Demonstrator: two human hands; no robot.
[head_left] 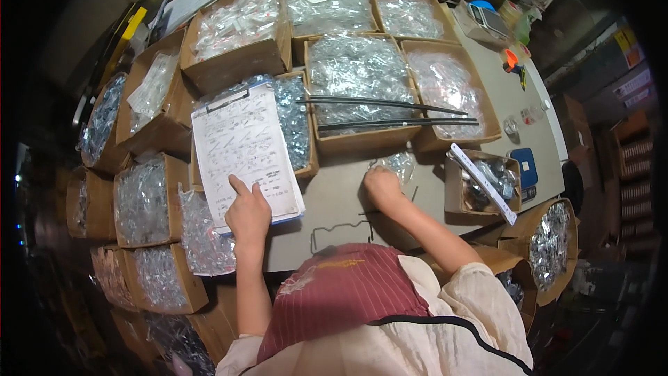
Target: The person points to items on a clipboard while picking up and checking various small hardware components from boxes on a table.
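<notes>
My left hand (248, 214) rests on the handwritten sheet (240, 139) of a clipboard (230, 99). Its index finger is stretched out over the writing, with the thumb apart. The clipboard leans over boxes at the left. My right hand (385, 189) is closed above the grey table, beside a small clear plastic bag (399, 164); whatever its fingers hold is hidden. A thin dark rod (415, 193) shows next to that wrist. Nearer me, a bent dark wire piece (341, 225) lies by the table's front edge.
Cardboard boxes (364, 141) of bagged small parts fill the back and left. Two pairs of long black strips (396, 125) lie across them. At right stand a small box (456, 198) with a perforated white strip (487, 184) on top, a blue scale (525, 166) and orange-handled scissors (513, 60).
</notes>
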